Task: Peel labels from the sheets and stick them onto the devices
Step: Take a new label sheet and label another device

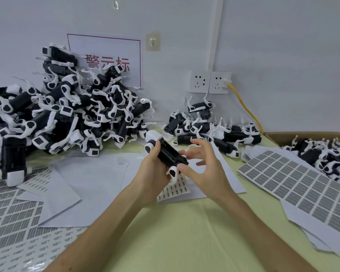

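Black-and-white device [168,154] gripped in my left hand [155,171]; my right hand [202,165] spread open, thumb touching its near end.

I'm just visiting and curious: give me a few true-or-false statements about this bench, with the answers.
1. The left hand holds a device. True.
2. The biggest pile is on the person's right. False: it is on the left.
3. A yellow cable is plugged into a wall socket. True.
4. The box is empty. False: devices lie in it.
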`<state>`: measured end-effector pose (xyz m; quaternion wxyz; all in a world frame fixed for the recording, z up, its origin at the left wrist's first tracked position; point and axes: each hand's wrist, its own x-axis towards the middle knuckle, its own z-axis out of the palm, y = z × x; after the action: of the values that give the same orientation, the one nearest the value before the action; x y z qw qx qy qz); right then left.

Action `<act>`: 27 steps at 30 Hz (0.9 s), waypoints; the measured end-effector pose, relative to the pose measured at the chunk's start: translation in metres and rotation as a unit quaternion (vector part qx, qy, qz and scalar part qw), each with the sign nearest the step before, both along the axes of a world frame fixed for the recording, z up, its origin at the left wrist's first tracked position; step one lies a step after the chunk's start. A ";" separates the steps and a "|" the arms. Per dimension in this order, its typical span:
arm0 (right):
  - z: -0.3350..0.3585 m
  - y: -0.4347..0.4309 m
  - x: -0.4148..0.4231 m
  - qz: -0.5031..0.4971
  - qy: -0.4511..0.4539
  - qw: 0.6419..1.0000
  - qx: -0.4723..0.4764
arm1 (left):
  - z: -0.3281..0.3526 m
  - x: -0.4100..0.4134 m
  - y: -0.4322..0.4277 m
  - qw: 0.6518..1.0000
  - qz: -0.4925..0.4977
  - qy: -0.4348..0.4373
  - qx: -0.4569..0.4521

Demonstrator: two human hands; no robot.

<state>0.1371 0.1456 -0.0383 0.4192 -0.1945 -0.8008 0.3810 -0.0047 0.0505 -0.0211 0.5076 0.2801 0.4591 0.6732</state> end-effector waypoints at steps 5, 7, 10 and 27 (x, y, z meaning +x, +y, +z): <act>-0.003 -0.002 -0.002 0.001 -0.038 0.999 0.005 | -0.004 0.001 0.004 0.999 -0.011 0.036 -0.014; -0.005 -0.002 -0.003 -0.006 -0.040 0.999 0.001 | -0.003 0.002 0.007 1.000 -0.011 0.027 -0.005; -0.005 0.000 -0.003 -0.004 -0.024 1.000 -0.016 | -0.002 -0.001 0.006 0.999 0.003 0.032 0.010; 0.013 0.026 0.010 -0.148 0.167 0.963 -0.149 | -0.004 -0.006 -0.003 0.916 0.247 0.296 0.112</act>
<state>0.1476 0.1714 -0.0254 0.5651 -0.3049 -0.6157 0.4567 -0.0112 0.0473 -0.0248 0.1314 0.3994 0.5649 0.7100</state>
